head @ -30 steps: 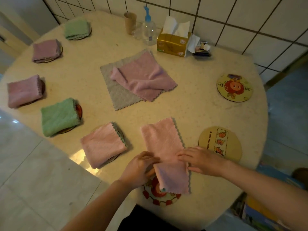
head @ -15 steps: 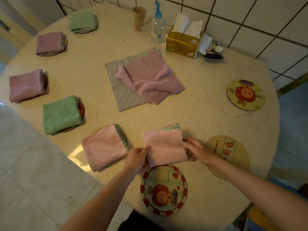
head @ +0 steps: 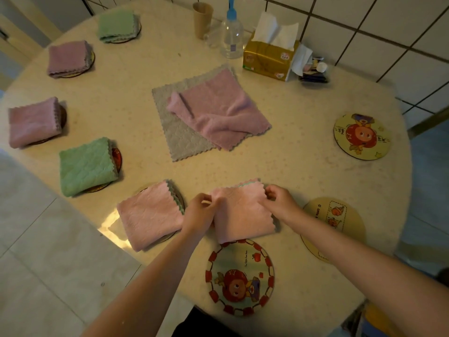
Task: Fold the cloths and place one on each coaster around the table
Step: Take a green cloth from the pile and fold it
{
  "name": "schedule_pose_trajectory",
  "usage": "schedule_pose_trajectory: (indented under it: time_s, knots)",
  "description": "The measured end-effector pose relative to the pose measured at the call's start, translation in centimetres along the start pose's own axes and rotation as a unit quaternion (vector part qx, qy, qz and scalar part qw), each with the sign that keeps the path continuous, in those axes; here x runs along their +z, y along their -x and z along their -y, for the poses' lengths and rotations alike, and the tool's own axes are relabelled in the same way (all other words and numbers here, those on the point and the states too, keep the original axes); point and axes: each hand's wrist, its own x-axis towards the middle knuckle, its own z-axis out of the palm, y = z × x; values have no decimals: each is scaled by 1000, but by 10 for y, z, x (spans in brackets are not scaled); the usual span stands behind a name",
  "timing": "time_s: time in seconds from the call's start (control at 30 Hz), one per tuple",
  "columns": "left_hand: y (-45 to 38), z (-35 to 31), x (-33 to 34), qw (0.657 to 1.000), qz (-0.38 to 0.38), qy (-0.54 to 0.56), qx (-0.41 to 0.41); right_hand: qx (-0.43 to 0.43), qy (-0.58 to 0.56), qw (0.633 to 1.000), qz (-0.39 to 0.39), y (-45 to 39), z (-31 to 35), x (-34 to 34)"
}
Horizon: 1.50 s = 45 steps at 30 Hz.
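Observation:
A folded pink cloth lies on the table just beyond a red-rimmed coaster. My left hand pinches its far left corner and my right hand pinches its far right corner. Two more bare coasters sit to the right: a tan one partly under my right forearm and a cartoon one further back. Several folded cloths rest on coasters along the left edge, the nearest a pink one and a green one. An unfolded pink cloth lies over a grey cloth at the centre.
A tissue box, a clear pump bottle, a brown cup and small items stand at the back by the tiled wall. The table edge curves close on the left and near side, with floor tiles below.
The long pink strip was folded in half away from me, uncovering the red-rimmed coaster. Both hands shifted from the strip's middle to the far corners of the folded square.

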Motion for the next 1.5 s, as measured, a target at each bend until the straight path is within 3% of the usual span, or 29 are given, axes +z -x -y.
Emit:
schedule_pose_trajectory:
  time_s: [0.1, 0.33, 0.57, 0.73, 0.83, 0.97, 1.03, 1.17, 1.5]
  knots:
    - [-4, -6, 3, 999, -31, 7, -7, 18, 0, 1000, -13, -7, 1, 2]
    - [2, -3, 8, 995, -88, -41, -21, 31, 114, 990, -77, -16, 7, 13]
    - [18, 14, 5, 996, -46, -74, -8, 36, 181, 975, -126, -2, 7, 16]
    - [25, 12, 9, 988, -69, -138, 25, 60, 244, 962, -102, 23, -7, 17]
    - [27, 10, 14, 981, -84, -174, 31, 77, 214, 969, -92, 32, -9, 21]
    - [24, 6, 16, 978, -78, -191, 6, 152, 73, 983, -71, 29, -6, 23]
    - [23, 3, 15, 986, -60, -156, -26, 189, -22, 980, -61, 26, -6, 24]
    - [21, -4, 12, 991, -11, 40, -125, 234, -204, 948, -66, 27, -4, 22]
    - [74, 43, -7, 960, 117, 211, -144, 158, -139, 978, 18, 107, -36, 29]
